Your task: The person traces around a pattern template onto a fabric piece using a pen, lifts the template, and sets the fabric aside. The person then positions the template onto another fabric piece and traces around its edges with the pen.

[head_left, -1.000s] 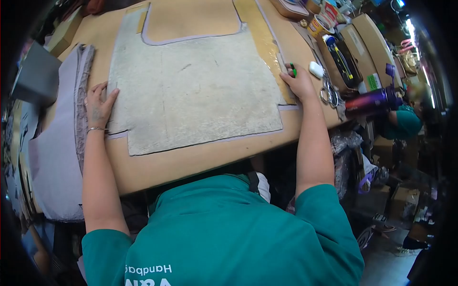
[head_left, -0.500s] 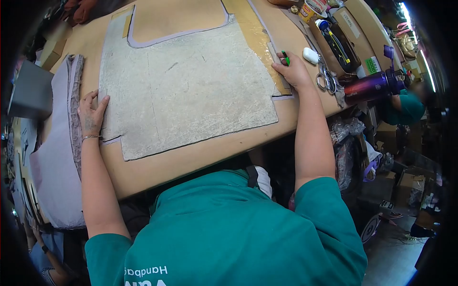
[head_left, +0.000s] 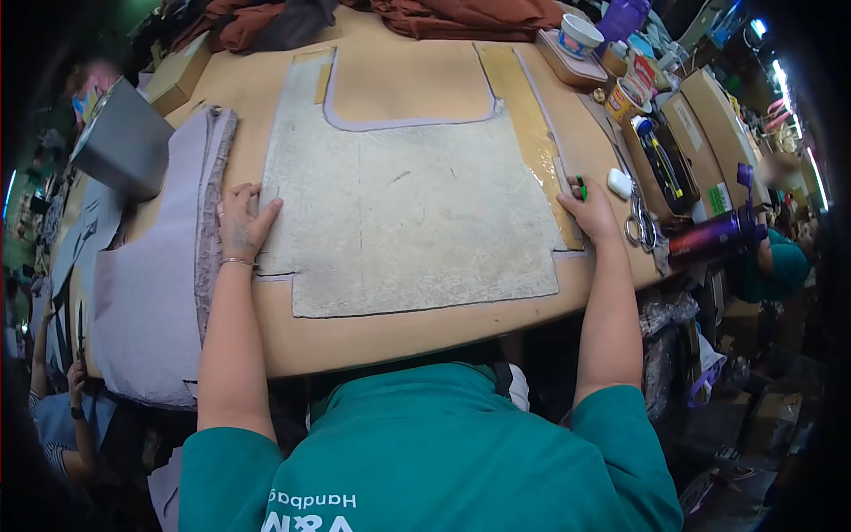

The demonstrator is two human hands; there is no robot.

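One board (head_left: 417,222) I'm watching is newly hiding its near lilac strip, left hand (head_left: 244,220) spread, right hand (head_left: 591,209) gripping a pen (head_left: 581,187).

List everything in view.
Panel: 1, greyish with yellow, centre
Table: 1, tan, beneath panel
Layered fabric: 1 stack, lavender, left
Boxes: 1 grey, far left; several brown, sides
Cloth: uncounted, brown, top
Scissors: 1, silver, right
Small case: 1, white, beside scissors
Open case: 1, dark, right
Flip-top bottle: 1, purple, right
Other clutter: uncounted, mixed, around edges
Slim tool: 1, green, panel's right edge
Left hand: 1, ungloved, panel's left edge
Right hand: 1, ungloved, panel's right edge
Shirt: 1, teal, bottom
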